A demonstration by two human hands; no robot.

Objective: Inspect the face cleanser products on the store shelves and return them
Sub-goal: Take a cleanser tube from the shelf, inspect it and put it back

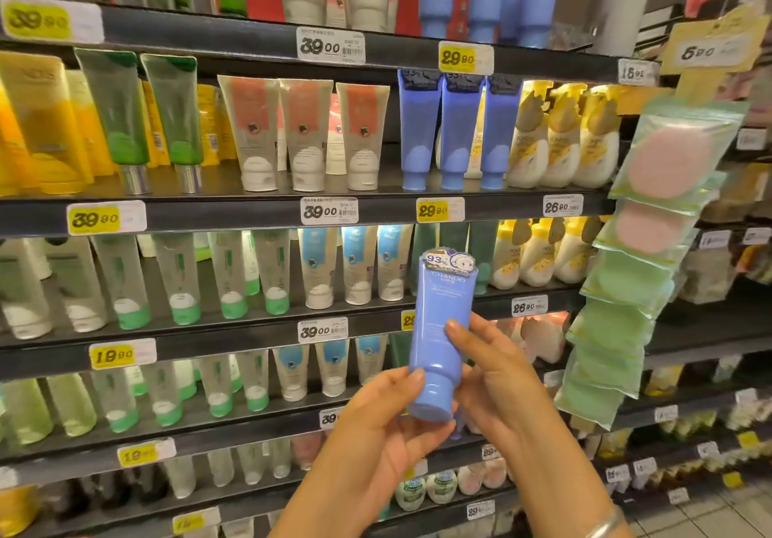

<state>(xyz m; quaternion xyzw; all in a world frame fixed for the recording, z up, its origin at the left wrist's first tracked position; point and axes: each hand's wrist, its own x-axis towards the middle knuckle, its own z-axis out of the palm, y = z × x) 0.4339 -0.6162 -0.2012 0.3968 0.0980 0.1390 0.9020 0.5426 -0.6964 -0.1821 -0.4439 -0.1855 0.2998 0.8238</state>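
Observation:
A blue face cleanser tube (438, 324) with a "93%" sticker at its top stands cap-down in front of the shelves, front label facing me. My left hand (378, 429) grips its blue cap from below and from the left, thumb across the cap. My right hand (493, 383) holds the tube's right side, with the index finger laid on the front. Three matching blue tubes (455, 128) stand on a higher shelf (250, 207), above a yellow 29.90 tag.
Dark shelves carry rows of tubes: yellow and green at the left, white-and-coral (305, 132) in the middle, white pump bottles (564, 136) at the right. A hanging strip of green packets with pink sponges (656, 220) juts out at the right. Tiled floor at the bottom right.

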